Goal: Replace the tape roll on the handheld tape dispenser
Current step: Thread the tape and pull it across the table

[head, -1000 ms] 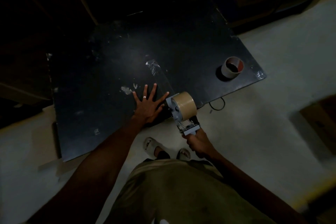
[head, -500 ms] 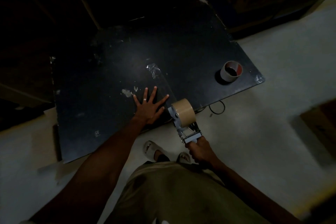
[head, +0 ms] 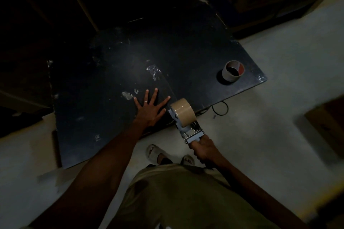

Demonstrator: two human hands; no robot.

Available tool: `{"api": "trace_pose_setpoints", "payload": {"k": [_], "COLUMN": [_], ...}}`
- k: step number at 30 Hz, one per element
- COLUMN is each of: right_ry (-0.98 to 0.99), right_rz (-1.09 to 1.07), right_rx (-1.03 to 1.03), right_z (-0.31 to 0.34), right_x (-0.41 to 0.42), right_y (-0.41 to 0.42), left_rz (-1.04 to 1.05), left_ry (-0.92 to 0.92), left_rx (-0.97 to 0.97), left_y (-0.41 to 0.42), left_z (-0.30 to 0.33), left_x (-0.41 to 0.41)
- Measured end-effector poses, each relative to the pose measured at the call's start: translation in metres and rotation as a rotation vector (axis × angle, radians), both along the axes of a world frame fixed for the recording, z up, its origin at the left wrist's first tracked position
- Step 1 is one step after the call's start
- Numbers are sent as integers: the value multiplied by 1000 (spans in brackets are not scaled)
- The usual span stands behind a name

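The right hand [head: 203,149] is wrapped tightly round the handle of the handheld tape dispenser [head: 186,126], fingers curled about it, holding the tool just off the near edge of the black table [head: 111,126]. Ahead of that grip, at the dispenser's far end, sits the brown tape roll [head: 183,112] on its hub, right at the table's edge. A strip of clear tape [head: 163,82] runs from the roll across the tabletop, ending in a crumpled patch. Beside the roll, to the left of the grip, the left hand [head: 149,110] lies flat on the table with fingers spread wide, holding nothing. Far beyond the grip, to its right, an empty tape core [head: 232,70] stands near the table's corner.
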State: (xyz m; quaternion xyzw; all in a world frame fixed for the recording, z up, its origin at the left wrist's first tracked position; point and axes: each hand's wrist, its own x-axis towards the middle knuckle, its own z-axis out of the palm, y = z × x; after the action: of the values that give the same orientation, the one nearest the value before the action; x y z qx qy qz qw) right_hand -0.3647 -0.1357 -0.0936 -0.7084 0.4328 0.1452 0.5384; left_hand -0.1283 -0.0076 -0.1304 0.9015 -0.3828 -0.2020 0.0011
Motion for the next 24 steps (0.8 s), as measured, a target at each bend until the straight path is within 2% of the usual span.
{"api": "trace_pose_setpoints", "payload": {"k": [5, 11, 19, 24], "right_ry": [98, 97, 57, 70], "right_rz": [-13, 79, 17, 68], "right_rx": [-6, -75, 132, 59], "right_z": [-1, 0, 22, 19], "right_x": [5, 4, 6, 5], "right_y": [-4, -9, -10, -13], "left_rz": [-5, 6, 0, 10], "left_ry": [5, 14, 40, 33], "left_rx": [19, 32, 44, 27], "left_y": [0, -1, -2, -2], "left_z": [0, 3, 7, 3], "left_x": [2, 0, 1, 0]}}
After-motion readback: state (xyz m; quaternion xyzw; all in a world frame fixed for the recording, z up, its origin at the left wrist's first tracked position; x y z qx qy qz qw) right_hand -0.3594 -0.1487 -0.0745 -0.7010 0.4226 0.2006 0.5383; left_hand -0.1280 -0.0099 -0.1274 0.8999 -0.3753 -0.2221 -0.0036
